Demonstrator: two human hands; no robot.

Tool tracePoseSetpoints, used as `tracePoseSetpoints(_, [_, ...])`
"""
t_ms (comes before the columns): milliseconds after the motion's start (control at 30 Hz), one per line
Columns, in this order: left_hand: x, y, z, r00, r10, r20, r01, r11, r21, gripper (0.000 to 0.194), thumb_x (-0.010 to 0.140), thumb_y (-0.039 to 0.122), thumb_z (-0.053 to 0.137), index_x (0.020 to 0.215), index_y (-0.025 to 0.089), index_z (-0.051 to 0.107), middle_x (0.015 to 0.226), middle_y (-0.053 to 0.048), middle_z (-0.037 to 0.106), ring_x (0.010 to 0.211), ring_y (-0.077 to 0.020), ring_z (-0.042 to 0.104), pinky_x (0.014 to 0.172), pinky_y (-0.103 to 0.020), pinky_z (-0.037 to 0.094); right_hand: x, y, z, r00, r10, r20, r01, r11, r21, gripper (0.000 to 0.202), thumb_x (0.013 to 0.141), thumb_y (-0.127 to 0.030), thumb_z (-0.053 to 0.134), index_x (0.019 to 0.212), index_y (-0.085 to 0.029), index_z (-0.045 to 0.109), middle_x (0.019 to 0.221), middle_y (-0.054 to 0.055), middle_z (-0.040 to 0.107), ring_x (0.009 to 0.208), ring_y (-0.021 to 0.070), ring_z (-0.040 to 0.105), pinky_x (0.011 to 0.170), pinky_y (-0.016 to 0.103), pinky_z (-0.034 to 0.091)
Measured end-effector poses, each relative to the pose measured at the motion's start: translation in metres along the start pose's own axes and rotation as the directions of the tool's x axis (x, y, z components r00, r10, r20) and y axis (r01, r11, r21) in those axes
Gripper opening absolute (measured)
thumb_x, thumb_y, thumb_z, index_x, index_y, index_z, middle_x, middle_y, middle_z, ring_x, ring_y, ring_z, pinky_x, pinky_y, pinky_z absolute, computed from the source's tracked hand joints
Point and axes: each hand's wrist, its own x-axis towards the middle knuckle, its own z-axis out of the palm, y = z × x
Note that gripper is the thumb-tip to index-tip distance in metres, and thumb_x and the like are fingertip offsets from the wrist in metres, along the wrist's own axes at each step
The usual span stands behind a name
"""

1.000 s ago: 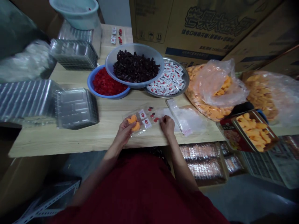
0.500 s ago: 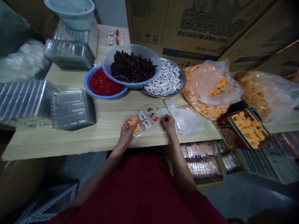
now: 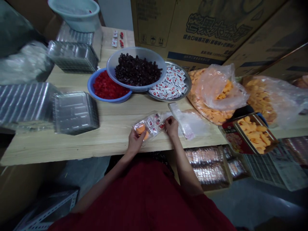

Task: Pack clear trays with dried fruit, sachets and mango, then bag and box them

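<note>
A compartmented clear tray [image 3: 152,127] is located over the table [image 3: 113,134], on the near side of the translucent bowl [image 3: 111,66], with clear film apparently around it. Orange pieces [image 3: 141,129] are seated in its left end, white-and-red sachets [image 3: 150,123] in the middle, and small dark and red pieces [image 3: 158,122] toward the right end.

The orange end is gripped by the left hand [image 3: 136,140], thumb laid over the top. The right hand [image 3: 171,127] is positioned at the opposite end with fingers curled in; whether the film is pinched there cannot be told.

The step in hand is judged to be the fitting of film about the tray. The tray should be supported level, so that loose pieces are not tipped between compartments. Thumb pressure should be light, as thin plastic may flex. The film edge should be drawn evenly, since snagging on the tray corners is possible.

Flat clear bags [image 3: 195,124] are laid to the near right of the translucent bowl. The blue bowl [image 3: 109,99] of red pieces is set at its left, the steel bowl [image 3: 189,80] of sachets at its right, and stacked trays [image 3: 74,110] farther left.
</note>
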Motion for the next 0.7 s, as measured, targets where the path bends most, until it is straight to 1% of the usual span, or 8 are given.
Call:
tracePoseSetpoints(67, [-0.001,0.001,-0.002,1.0,0.027,-0.01,-0.026,0.997,0.077,0.045,0.075,0.042,0.08,0.108,0.018,0.062,0.102,-0.006,0.071,0.091,-0.0208,0.068,0.086,-0.033,0.054,0.005,-0.003,0.002,1.0,-0.015,0.001,0.015,1.0,-0.005,0.008,0.077,-0.027,0.051,0.073,-0.022,0.055,0.063,-0.003,0.053,0.061,0.0146,0.048,0.062,0.026,0.036])
tracePoseSetpoints(133, [0.001,0.002,-0.005,0.999,0.037,0.013,-0.038,0.99,0.138,0.042,0.076,0.041,0.079,0.107,0.018,0.063,0.099,-0.005,0.071,0.089,-0.0206,0.068,0.084,-0.032,0.053,0.01,-0.005,0.004,0.999,-0.035,0.011,0.035,0.999,-0.002,0.009,0.077,-0.027,0.051,0.072,-0.022,0.055,0.062,-0.003,0.053,0.06,0.0144,0.047,0.062,0.026,0.035])
tracePoseSetpoints(267, [0.008,0.011,-0.008,0.991,0.023,0.134,-0.042,0.99,0.136,0.044,0.079,0.041,0.076,0.114,0.018,0.061,0.102,-0.006,0.073,0.092,-0.0217,0.069,0.082,-0.032,0.053,0.019,-0.007,0.005,0.998,-0.065,0.027,0.064,0.998,0.02,0.01,0.078,-0.027,0.05,0.071,-0.021,0.056,0.063,-0.003,0.054,0.06,0.0142,0.048,0.062,0.026,0.035])
tracePoseSetpoints(367, [0.014,0.021,-0.008,0.977,0.053,0.206,-0.092,0.978,0.185,0.045,0.083,0.042,0.073,0.118,0.018,0.06,0.106,-0.008,0.072,0.094,-0.0216,0.068,0.082,-0.031,0.053,0.025,-0.009,0.005,0.998,-0.065,0.02,0.064,0.997,0.044,0.011,0.078,-0.027,0.05,0.071,-0.021,0.057,0.063,-0.002,0.055,0.06,0.0141,0.049,0.062,0.026,0.036])
tracePoseSetpoints(467, [0.021,0.027,-0.008,0.956,0.071,0.283,-0.143,0.959,0.243,0.044,0.086,0.042,0.07,0.121,0.018,0.058,0.107,-0.007,0.07,0.094,-0.0208,0.067,0.083,-0.031,0.053,0.032,-0.008,0.004,0.999,-0.053,0.008,0.052,0.996,0.076,0.012,0.077,-0.028,0.051,0.071,-0.02,0.058,0.062,-0.002,0.056,0.06,0.0135,0.049,0.061,0.025,0.036])
tracePoseSetpoints(567, [0.03,0.031,-0.008,0.928,0.07,0.365,-0.178,0.946,0.271,0.042,0.088,0.041,0.067,0.121,0.018,0.057,0.104,-0.005,0.07,0.092,-0.0199,0.066,0.083,-0.031,0.053,0.038,-0.007,0.003,1.0,-0.028,0.0,0.027,0.993,0.118,0.012,0.075,-0.028,0.051,0.07,-0.019,0.058,0.062,-0.002,0.056,0.059,0.013,0.047,0.06,0.025,0.036])
tracePoseSetpoints(700, [0.041,0.039,-0.007,0.895,0.059,0.442,-0.2,0.939,0.281,0.041,0.088,0.04,0.067,0.121,0.018,0.057,0.097,-0.002,0.066,0.08,-0.0154,0.062,0.075,-0.028,0.053,0.044,-0.004,0.003,1.0,0.016,0.006,-0.017,0.982,0.187,0.014,0.072,-0.031,0.052,0.068,-0.019,0.058,0.061,-0.002,0.057,0.059,0.0123,0.046,0.058,0.024,0.037])
